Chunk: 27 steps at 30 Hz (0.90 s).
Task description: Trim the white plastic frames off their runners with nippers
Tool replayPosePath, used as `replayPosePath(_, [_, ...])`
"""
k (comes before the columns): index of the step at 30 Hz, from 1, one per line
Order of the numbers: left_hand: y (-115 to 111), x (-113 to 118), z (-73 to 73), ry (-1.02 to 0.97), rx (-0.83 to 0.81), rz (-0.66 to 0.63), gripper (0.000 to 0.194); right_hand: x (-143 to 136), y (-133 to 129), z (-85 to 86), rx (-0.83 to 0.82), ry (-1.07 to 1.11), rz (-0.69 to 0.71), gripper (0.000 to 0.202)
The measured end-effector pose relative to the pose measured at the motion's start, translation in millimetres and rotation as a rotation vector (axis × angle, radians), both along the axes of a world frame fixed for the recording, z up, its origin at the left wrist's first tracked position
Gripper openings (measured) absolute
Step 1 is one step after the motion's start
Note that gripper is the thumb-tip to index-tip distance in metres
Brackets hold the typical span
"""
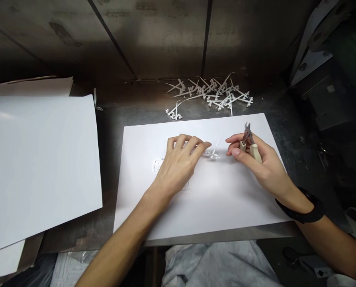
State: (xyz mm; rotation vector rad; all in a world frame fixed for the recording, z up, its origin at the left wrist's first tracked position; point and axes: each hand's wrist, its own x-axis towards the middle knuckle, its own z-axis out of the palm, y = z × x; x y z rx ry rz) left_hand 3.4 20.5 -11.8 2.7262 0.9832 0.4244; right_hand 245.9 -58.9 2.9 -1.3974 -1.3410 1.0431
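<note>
My right hand point(266, 167), partly closed, holds cutters point(248, 137); my left hand point(180, 161), half curled, is at a blurred plastic sprig point(213, 156) over the white sheet point(222, 205), gripped or not I cannot tell

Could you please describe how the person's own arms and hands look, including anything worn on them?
The left grip and right grip are ungloved, with no ring visible. The left forearm shows no sleeve or band. A broad black band circles the right wrist; whether it is a watch, I cannot tell.
</note>
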Motion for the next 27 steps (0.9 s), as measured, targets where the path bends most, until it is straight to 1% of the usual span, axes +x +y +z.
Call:
replayPosePath(2, [-3,2,5.1,-0.174,-0.019,0.105,0.032,1,-1,1.1,0.008,0.010,-0.043,0.018])
replayPosePath(3, [-5,4,8.4,-0.308,-0.068,0.176,0.027,1,-1,1.4,0.007,0.014,-0.051,0.018])
replayPosePath(4, [-8,6,12.0,-0.469,-0.151,0.253,0.020,1,-1,1.4,0.003,0.018,-0.047,0.019])
replayPosePath(5, [-12,9,15.4,-0.641,-0.277,0.324,0.013,0,-1,1.1,-0.005,0.021,-0.029,0.018])
replayPosePath(6, [-15,11,18.4,-0.802,-0.435,0.382,0.009,0,-1,0.5,-0.013,0.029,-0.001,0.018])
replayPosePath(8, [-21,16,22.2,-1.031,-0.769,0.449,0.020,-2,-1,-1.1,-0.028,0.057,0.066,0.018])
replayPosePath(9, [-23,18,22.7,-1.094,-0.908,0.457,0.024,-3,0,-1.8,-0.036,0.072,0.093,0.019])
replayPosePath(11, [-27,21,21.8,-1.172,-1.099,0.459,0.030,-5,0,-2.5,-0.044,0.088,0.123,0.020])
replayPosePath(13, [-29,22,19.6,-1.220,-1.233,0.469,0.033,-6,0,-1.8,-0.051,0.083,0.133,0.021])
replayPosePath(16, [-32,21,17.0,-1.227,-1.413,0.472,0.037,-4,1,0.8,-0.065,0.070,0.156,0.021])
replayPosePath(20, [-32,19,16.7,-1.199,-1.593,0.470,0.036,-3,1,2.2,-0.100,0.038,0.159,0.019])
replayPosePath(22, [-30,17,16.9,-1.184,-1.676,0.441,0.033,-3,1,1.7,-0.112,0.033,0.153,0.019])
replayPosePath(27, [-28,15,14.9,-1.180,-1.806,0.364,0.028,-2,0,-0.3,-0.133,0.060,0.141,0.018])
